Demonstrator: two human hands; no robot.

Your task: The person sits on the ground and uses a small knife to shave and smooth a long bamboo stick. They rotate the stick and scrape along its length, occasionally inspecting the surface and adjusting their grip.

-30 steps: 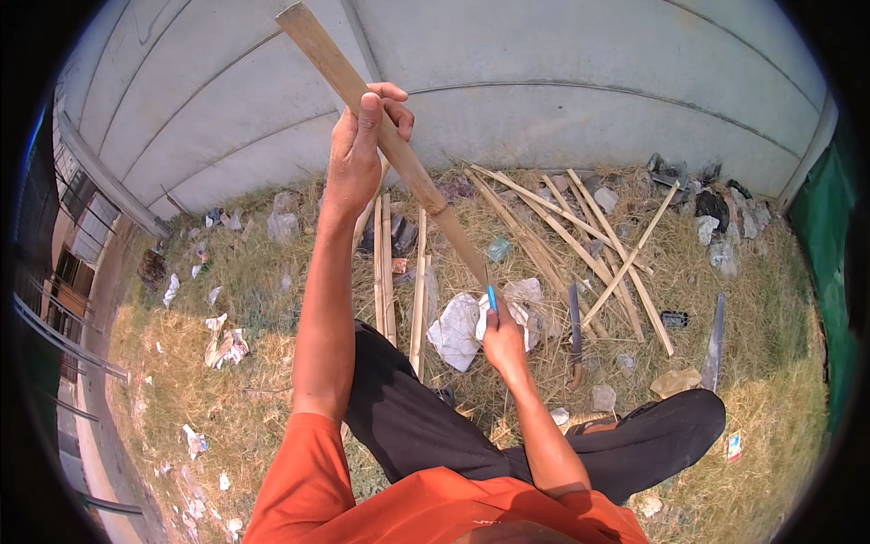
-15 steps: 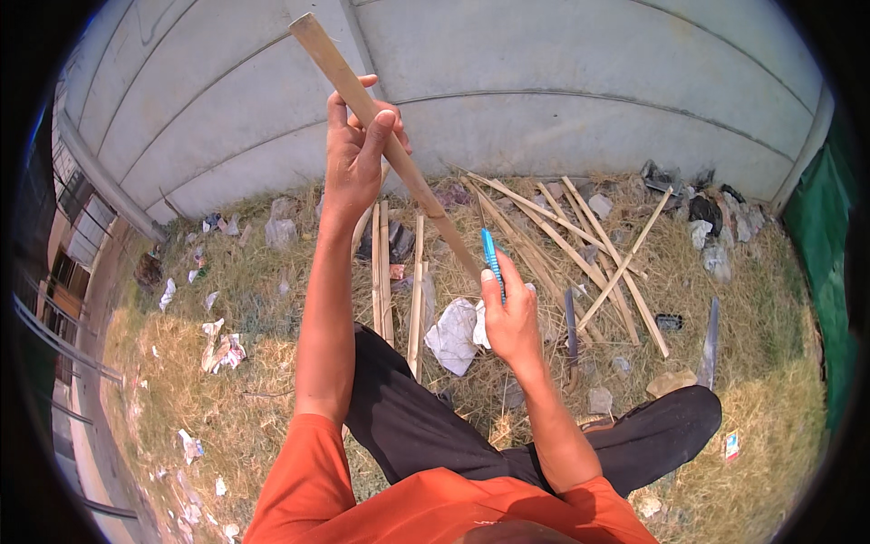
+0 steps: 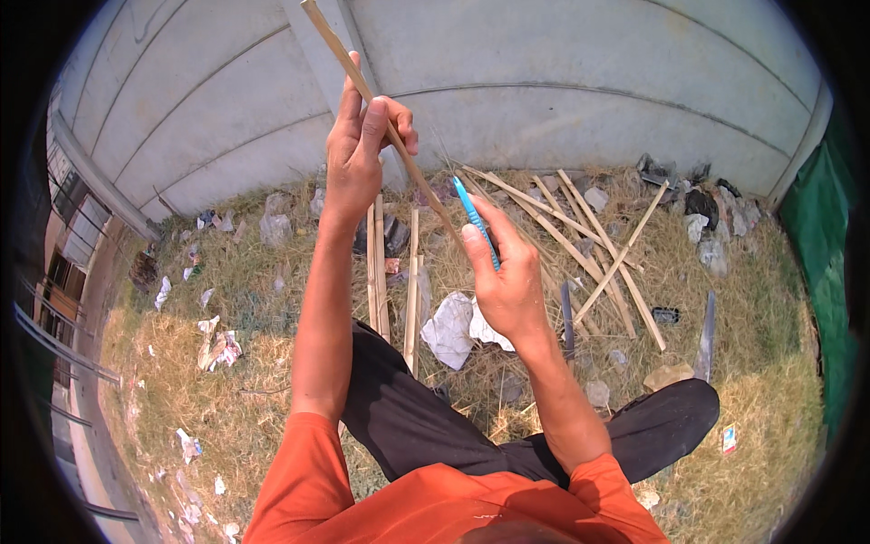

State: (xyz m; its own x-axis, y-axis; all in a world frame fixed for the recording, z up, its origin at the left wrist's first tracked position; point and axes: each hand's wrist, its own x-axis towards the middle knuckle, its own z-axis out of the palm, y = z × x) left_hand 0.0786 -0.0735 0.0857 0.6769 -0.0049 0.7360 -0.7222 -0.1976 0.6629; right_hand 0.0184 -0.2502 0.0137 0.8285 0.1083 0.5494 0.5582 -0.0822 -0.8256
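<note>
My left hand (image 3: 355, 159) grips a long, flat bamboo strip (image 3: 415, 172) around its middle, thumb on the near face. The strip slants from the upper left down toward my right hand (image 3: 515, 290), its narrow edge turned more to me. Closed in my right hand is a light-blue utility knife (image 3: 477, 219), its tip pointing up and left. The right thumb lies by the strip's lower end; whether the blade touches the strip I cannot tell.
Several bamboo strips (image 3: 619, 267) lie crossed on dry grass at the right; others (image 3: 381, 281) lie near my knee. A long metal blade (image 3: 706, 337), a dark blade (image 3: 567, 317) and a whitish slab (image 3: 449, 331) rest nearby. A concrete wall (image 3: 562, 54) stands ahead.
My right hand has moved up and slightly left with the knife, which tilts further left. The bamboo strip has turned from its broad face toward its narrow edge in my left hand.
</note>
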